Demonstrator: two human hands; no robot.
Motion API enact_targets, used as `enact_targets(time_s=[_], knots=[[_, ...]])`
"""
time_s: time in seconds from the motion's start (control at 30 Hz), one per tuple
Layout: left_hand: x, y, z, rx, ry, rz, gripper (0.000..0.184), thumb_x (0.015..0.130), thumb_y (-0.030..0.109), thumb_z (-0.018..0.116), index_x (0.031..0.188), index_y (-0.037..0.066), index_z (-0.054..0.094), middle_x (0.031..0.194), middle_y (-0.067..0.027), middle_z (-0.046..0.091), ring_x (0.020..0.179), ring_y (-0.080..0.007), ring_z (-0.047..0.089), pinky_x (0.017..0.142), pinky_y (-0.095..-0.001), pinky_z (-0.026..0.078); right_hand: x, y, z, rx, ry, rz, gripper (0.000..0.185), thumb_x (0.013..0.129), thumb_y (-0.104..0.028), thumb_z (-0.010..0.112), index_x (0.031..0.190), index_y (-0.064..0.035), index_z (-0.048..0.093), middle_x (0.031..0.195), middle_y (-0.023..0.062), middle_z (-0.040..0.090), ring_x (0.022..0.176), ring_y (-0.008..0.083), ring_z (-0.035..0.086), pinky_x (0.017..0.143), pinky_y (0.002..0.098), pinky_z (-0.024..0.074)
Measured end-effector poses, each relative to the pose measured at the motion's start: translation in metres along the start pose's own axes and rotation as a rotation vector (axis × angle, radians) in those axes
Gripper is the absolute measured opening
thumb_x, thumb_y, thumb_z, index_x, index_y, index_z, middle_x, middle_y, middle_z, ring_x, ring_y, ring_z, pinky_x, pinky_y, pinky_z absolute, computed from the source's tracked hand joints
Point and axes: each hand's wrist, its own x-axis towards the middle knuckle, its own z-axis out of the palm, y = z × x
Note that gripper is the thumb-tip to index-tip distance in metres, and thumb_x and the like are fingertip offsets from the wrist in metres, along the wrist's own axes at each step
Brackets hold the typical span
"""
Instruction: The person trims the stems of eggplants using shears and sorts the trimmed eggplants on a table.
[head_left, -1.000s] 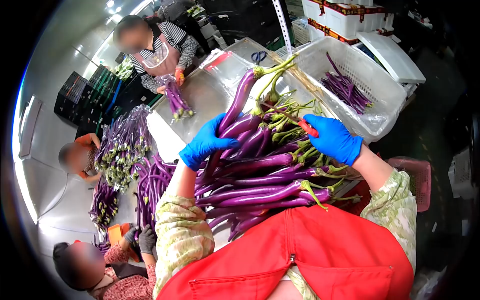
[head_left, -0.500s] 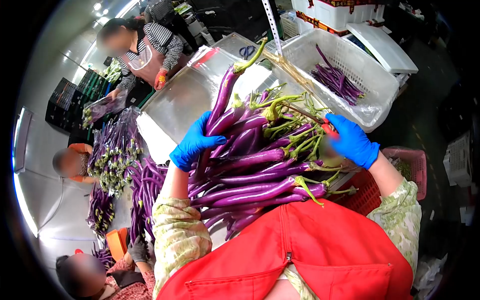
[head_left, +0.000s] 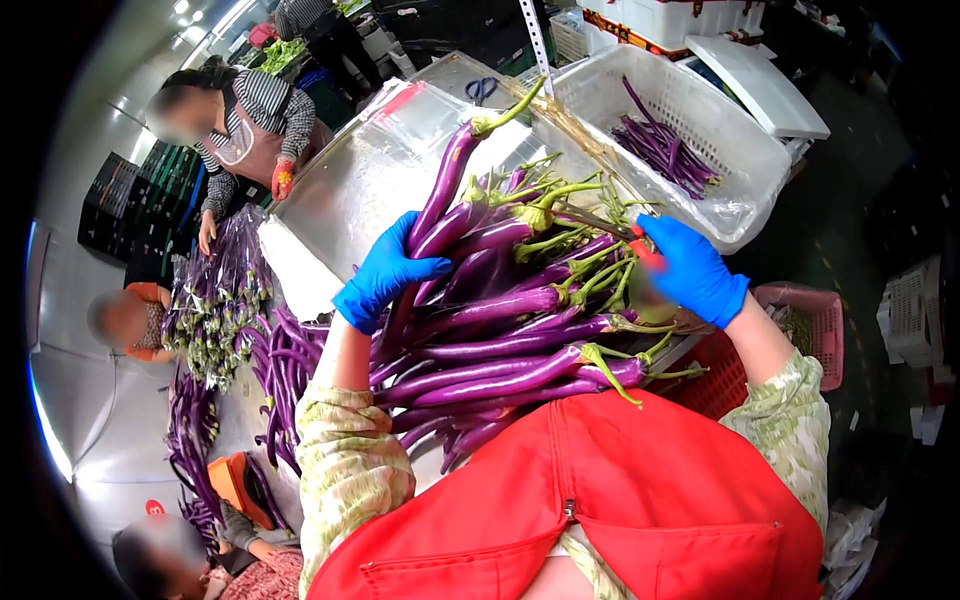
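My left hand [head_left: 385,275], in a blue glove, is wrapped round several long purple eggplants [head_left: 445,190] at the left of the pile, their green stems pointing up and right. My right hand [head_left: 690,270], gloved in blue too, grips red-handled scissors [head_left: 640,246]. Their blades lie among the green stems to the left of that hand. Below and between both hands a heap of eggplants [head_left: 500,345] rests on the metal table [head_left: 345,195], with stems towards the right.
A white crate [head_left: 755,180] with thin eggplants is at the upper right. Blue scissors [head_left: 481,90] lie at the table's back. Pink basket [head_left: 825,335] sits lower right. Co-workers [head_left: 235,130] are at the left, near bagged eggplants [head_left: 220,300].
The stem between my hands is no longer at the blades, and my right hand is slightly lower. The co-worker at the upper left has put the bagged bundle down. The view has shifted.
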Motion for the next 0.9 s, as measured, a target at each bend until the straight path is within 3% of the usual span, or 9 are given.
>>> enact_targets(time_s=[0.17, 0.27, 0.37, 0.43, 0.6, 0.73, 0.83, 0.87, 0.9], knots=[[-0.001, -0.002, 0.003, -0.018, -0.024, 0.008, 0.065, 0.067, 0.008, 0.076, 0.126, 0.001, 0.047, 0.112, -0.0067, 0.057, 0.104, -0.0149, 0.052, 0.093, -0.0279, 0.041, 0.012, -0.007, 0.007, 0.079, -0.031, 0.051, 0.019, 0.082, -0.009, 0.060, 0.099, -0.0026, 0.056, 0.083, 0.0210, 0.061, 0.075, 0.0393, 0.059, 0.063, 0.0428, 0.0466], [0.000, -0.004, 0.003, -0.011, -0.023, 0.028, 0.063, 0.068, 0.011, 0.078, 0.122, 0.002, 0.049, 0.110, -0.0057, 0.058, 0.101, -0.0143, 0.052, 0.092, -0.0285, 0.041, 0.007, -0.005, 0.009, 0.041, -0.173, 0.204, 0.018, 0.082, -0.009, 0.058, 0.099, -0.0030, 0.055, 0.079, 0.0230, 0.059, 0.072, 0.0400, 0.058, 0.060, 0.0420, 0.0453], [-0.001, -0.008, 0.005, 0.031, -0.012, 0.013, 0.064, 0.067, 0.011, 0.078, 0.123, 0.002, 0.048, 0.111, -0.0063, 0.057, 0.102, -0.0147, 0.052, 0.093, -0.0288, 0.041, 0.001, -0.001, 0.011, 0.165, -0.170, 0.312, 0.029, 0.084, -0.014, 0.058, 0.111, -0.0037, 0.056, 0.084, 0.0242, 0.061, 0.076, 0.0397, 0.061, 0.066, 0.0397, 0.0480], [0.001, -0.013, 0.003, 0.084, 0.008, -0.037, 0.068, 0.066, 0.011, 0.077, 0.126, 0.001, 0.046, 0.113, -0.0065, 0.056, 0.105, -0.0157, 0.051, 0.095, -0.0297, 0.039, 0.004, -0.014, 0.007, 0.190, -0.128, 0.337, 0.028, 0.078, -0.008, 0.055, 0.106, -0.0024, 0.053, 0.080, 0.0237, 0.058, 0.073, 0.0406, 0.058, 0.063, 0.0401, 0.0453], [-0.001, -0.006, 0.011, 0.052, -0.011, -0.027, 0.068, 0.066, 0.012, 0.078, 0.125, 0.001, 0.046, 0.112, -0.0066, 0.057, 0.102, -0.0161, 0.052, 0.094, -0.0293, 0.040, 0.019, -0.005, 0.026, 0.291, -0.146, 0.311, 0.041, 0.077, -0.012, 0.056, 0.115, 0.0016, 0.047, 0.097, 0.0258, 0.058, 0.085, 0.0391, 0.059, 0.072, 0.0411, 0.0463], [-0.007, -0.001, 0.014, 0.149, -0.012, 0.033, 0.066, 0.066, 0.014, 0.079, 0.122, 0.001, 0.049, 0.109, -0.0075, 0.058, 0.100, -0.0161, 0.054, 0.092, -0.0299, 0.041, 0.038, -0.003, 0.045, 0.399, -0.091, 0.279, 0.041, 0.078, -0.014, 0.056, 0.115, 0.0023, 0.047, 0.094, 0.0246, 0.058, 0.081, 0.0365, 0.059, 0.071, 0.0401, 0.0464], [-0.009, -0.001, 0.015, 0.152, -0.005, 0.054, 0.064, 0.066, 0.018, 0.079, 0.120, 0.001, 0.051, 0.107, -0.0090, 0.059, 0.099, -0.0166, 0.054, 0.091, -0.0305, 0.041, 0.055, -0.011, 0.047, 0.478, -0.177, 0.364, 0.043, 0.079, -0.013, 0.056, 0.117, 0.0027, 0.048, 0.096, 0.0255, 0.058, 0.082, 0.0370, 0.059, 0.073, 0.0391, 0.0465], [-0.011, 0.003, 0.015, 0.165, 0.001, 0.038, 0.065, 0.066, 0.020, 0.079, 0.121, 0.001, 0.050, 0.107, -0.0094, 0.060, 0.099, -0.0170, 0.055, 0.092, -0.0307, 0.041, 0.059, -0.018, 0.043, 0.409, -0.255, 0.444, 0.044, 0.081, -0.013, 0.056, 0.121, 0.0027, 0.048, 0.101, 0.0217, 0.060, 0.088, 0.0313, 0.060, 0.078, 0.0366, 0.0463], [-0.013, 0.004, 0.014, 0.176, 0.013, 0.021, 0.066, 0.066, 0.021, 0.079, 0.121, 0.001, 0.050, 0.108, -0.0099, 0.060, 0.100, -0.0174, 0.055, 0.092, -0.0309, 0.041, 0.058, -0.016, 0.045, 0.434, -0.193, 0.433, 0.044, 0.082, -0.014, 0.057, 0.122, 0.0027, 0.048, 0.104, 0.0198, 0.060, 0.092, 0.0285, 0.059, 0.081, 0.0356, 0.0458]])
